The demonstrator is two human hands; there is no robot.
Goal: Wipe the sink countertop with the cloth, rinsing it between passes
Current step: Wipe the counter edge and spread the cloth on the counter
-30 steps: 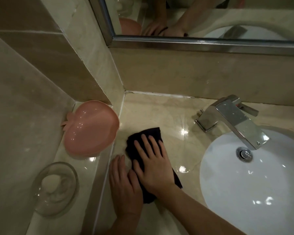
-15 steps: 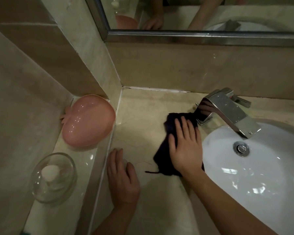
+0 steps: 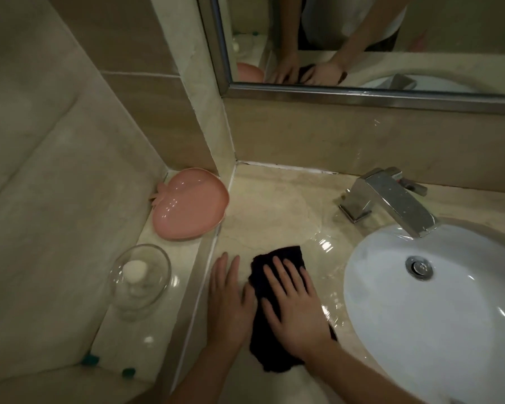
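**Head view: your right hand flat on the cloth beside the basin**

Your right hand (image 3: pixel 292 310) lies palm down with fingers straight and spread on the dark, crumpled cleaning cloth (image 3: pixel 274 287), pressing it onto the glossy beige marble countertop (image 3: pixel 274 205). The cloth sits left of the white oval sink basin (image 3: pixel 438 316), near the counter's front. Your left hand (image 3: pixel 231 298) rests flat on the counter just beside the cloth, fingers straight, holding nothing. A wet sheen lies between the cloth and the basin rim. The square chrome tap (image 3: pixel 391 199) stands behind the basin. On a raised ledge to the left sit a pink peach-shaped plastic dish (image 3: pixel 187 211) and a clear glass bowl (image 3: pixel 140 281).
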